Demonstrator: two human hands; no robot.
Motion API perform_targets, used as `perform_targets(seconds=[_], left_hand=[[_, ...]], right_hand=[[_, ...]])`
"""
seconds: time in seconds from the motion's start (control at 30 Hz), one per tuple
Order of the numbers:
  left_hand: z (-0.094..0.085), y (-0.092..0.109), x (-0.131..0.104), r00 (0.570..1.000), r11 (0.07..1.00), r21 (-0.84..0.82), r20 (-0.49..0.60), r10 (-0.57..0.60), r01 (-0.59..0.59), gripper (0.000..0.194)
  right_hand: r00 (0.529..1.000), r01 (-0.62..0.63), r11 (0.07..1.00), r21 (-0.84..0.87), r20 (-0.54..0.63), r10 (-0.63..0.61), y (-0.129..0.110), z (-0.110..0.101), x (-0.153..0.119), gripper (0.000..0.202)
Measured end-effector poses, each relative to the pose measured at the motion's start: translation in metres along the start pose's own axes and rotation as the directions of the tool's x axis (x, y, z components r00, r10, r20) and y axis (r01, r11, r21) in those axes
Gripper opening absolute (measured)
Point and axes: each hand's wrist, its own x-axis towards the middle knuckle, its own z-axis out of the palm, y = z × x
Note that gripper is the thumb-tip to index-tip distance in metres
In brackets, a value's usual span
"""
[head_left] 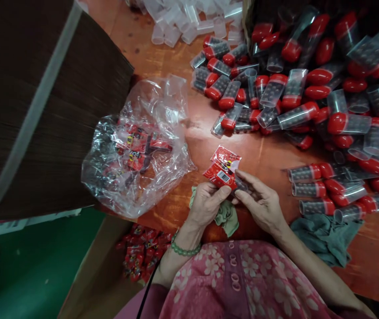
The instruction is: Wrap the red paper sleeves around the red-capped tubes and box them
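Observation:
Close in front of me, my left hand (207, 204) pinches a small red printed packet (223, 170) by its lower edge, thumb on top. A barcode label and a yellow-and-black picture show on its face. My right hand (259, 199) is closed at the packet's lower right corner, thumb and fingers around a darker see-through part. How far the fingers reach under it is hidden. A pale green cloth (226, 218) lies beneath my hands. To the left, a clear plastic bag (172, 177) spreads over the table, with several similar red packets (139, 148) inside.
Clear tubes with red rounded ends and dark beads (295, 117) are heaped at the right. Translucent cups (172, 33) lie at the back. A dark carton with tape (53, 110) stands left. Below is an open box (90, 266) of red packets; a teal cloth (325, 237) lies right.

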Motion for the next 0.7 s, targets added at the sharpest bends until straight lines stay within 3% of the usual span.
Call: perform_targets(seconds=[0.1, 0.23, 0.4, 0.53, 0.7], left_hand=[[0.003, 0.002, -0.001, 1.000, 1.000, -0.021, -0.030, 0.005, -0.005, 0.039], [0.015, 0.007, 0.001, 0.992, 0.991, -0.113, -0.106, 0.063, -0.075, 0.044], [0.022, 0.005, 0.000, 0.998, 0.992, -0.127, -0.070, 0.005, -0.014, 0.041], [0.018, 0.001, -0.003, 0.999, 0.999, -0.047, -0.033, -0.014, 0.013, 0.047], [0.017, -0.001, -0.008, 0.999, 1.000, -0.016, 0.052, 0.014, -0.013, 0.046]], right_hand=[[0.997, -0.070, 0.993, 0.099, 0.023, 0.069, 0.000, 0.000, 0.002, 0.040], [0.998, -0.056, 0.986, 0.156, 0.028, 0.053, 0.004, 0.004, 0.003, 0.033], [0.998, -0.026, 0.982, 0.185, -0.051, 0.036, 0.005, 0.007, 0.002, 0.027], [0.994, -0.014, 0.994, 0.105, -0.110, 0.026, 0.008, 0.007, 0.000, 0.030], [0.971, 0.137, 0.980, -0.145, -0.175, -0.162, 0.016, 0.000, -0.004, 0.033]])
